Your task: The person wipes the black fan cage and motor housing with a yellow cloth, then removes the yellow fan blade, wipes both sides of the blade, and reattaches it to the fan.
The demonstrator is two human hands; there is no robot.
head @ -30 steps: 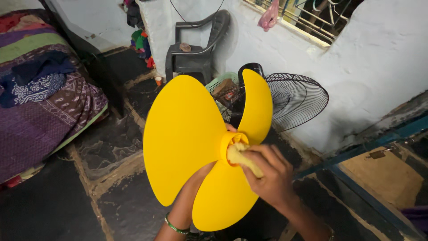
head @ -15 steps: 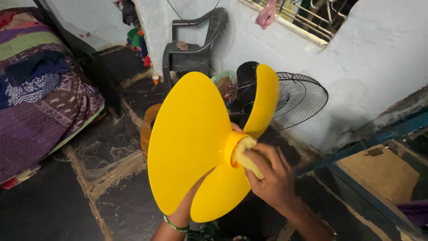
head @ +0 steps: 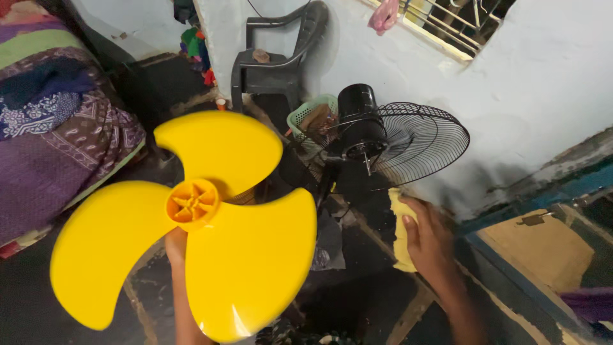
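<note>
My left hand (head: 176,246) holds a yellow three-bladed fan blade (head: 249,262) from behind, near its orange-yellow hub (head: 192,204); most of the hand is hidden by the blades. My right hand (head: 431,243) is off to the right, gripping a yellow cloth (head: 400,233), apart from the blade. Beyond it stands the fan's black motor (head: 359,121) with its bare shaft, backed by a black wire rear guard (head: 424,137).
A dark plastic chair (head: 278,54) stands against the white wall. A green basket (head: 310,118) sits by the fan. A bed with purple patterned covers (head: 54,134) lies at left. The floor is dark stone slabs (head: 370,287).
My right hand with the cloth has come off the blade's hub and moved right. The blade has turned flat toward me and shifted left, showing the fan motor behind it.
</note>
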